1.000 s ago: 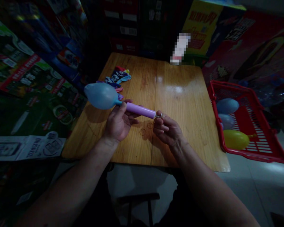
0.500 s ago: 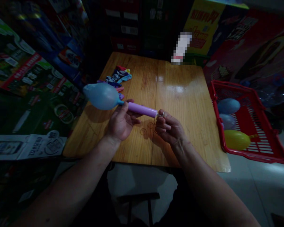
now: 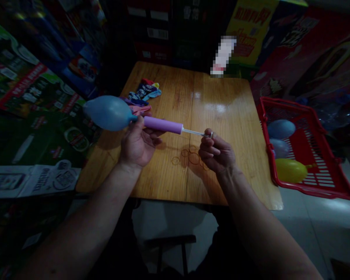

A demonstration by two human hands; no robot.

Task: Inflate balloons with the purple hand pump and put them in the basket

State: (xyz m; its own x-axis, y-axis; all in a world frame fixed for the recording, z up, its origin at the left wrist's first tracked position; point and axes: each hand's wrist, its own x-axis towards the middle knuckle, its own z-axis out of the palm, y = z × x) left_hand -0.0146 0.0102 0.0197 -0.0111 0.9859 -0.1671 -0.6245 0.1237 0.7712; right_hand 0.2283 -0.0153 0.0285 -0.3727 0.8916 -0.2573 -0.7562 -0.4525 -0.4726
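Observation:
A purple balloon pump (image 3: 163, 125) is held level above the wooden table (image 3: 236, 155). My left hand (image 3: 138, 144) grips its front end, thumb pressed where the neck of a blue balloon (image 3: 110, 112) fits over the nozzle. That balloon is partly inflated and points left. My right hand (image 3: 217, 151) is closed on the pump's handle (image 3: 211, 135), with the thin white rod (image 3: 193, 132) drawn out of the barrel. Several rubber bands (image 3: 194, 158) lie on the table below and beside my right hand.
Uninflated balloons (image 3: 146, 91) lie piled at the table's back left. On the right stands a red basket (image 3: 332, 186) holding a blue balloon (image 3: 281, 128), a pale balloon (image 3: 280, 148) and a yellow balloon (image 3: 291, 170). Stacked cartons (image 3: 55, 144) crowd the left side. A dark stool (image 3: 170, 241) is below.
My hands have moved apart: the left went leftward with pump and balloon, the right slightly rightward. The pump rod, nearly all inside before, is now pulled out. More rubber bands show.

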